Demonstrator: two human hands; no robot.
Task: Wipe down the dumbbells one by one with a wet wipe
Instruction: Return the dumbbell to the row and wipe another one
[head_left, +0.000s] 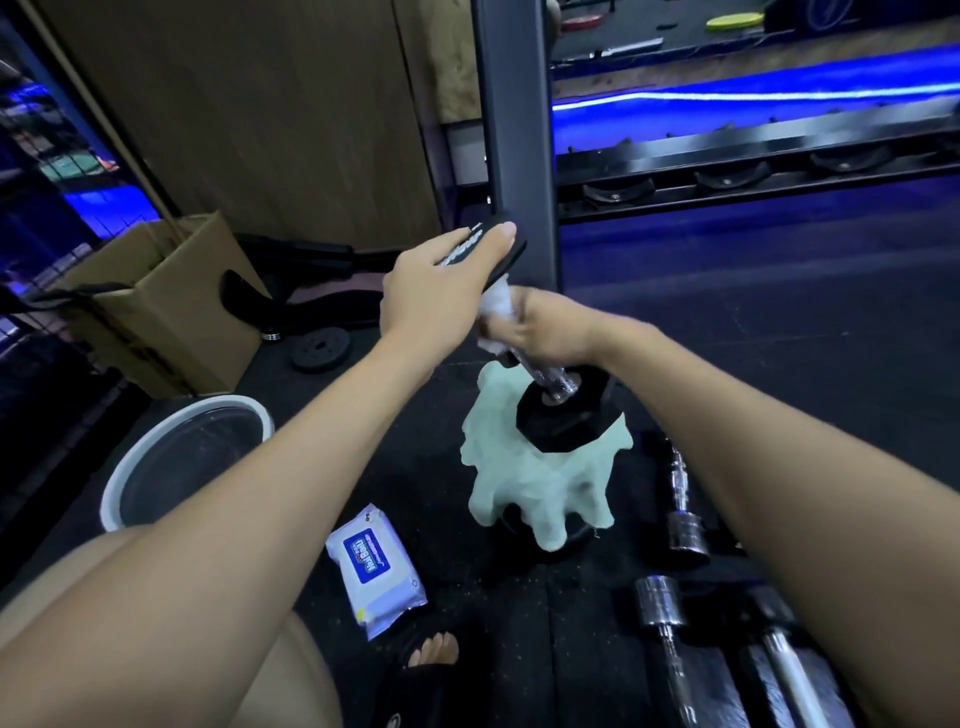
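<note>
Dumbbell, centre frame, stood on cloth: left hand grips top head for steadiness; right hand clasps wet wipe round handle.

bucket left, loose dumbbells right, open floor beyond

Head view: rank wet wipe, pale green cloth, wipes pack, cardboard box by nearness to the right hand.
From the right hand:
1. Wet wipe, in its grip on the dumbbell handle.
2. Pale green cloth, just below, under the dumbbell.
3. Wipes pack, on the floor, lower left.
4. Cardboard box, far left.
</note>
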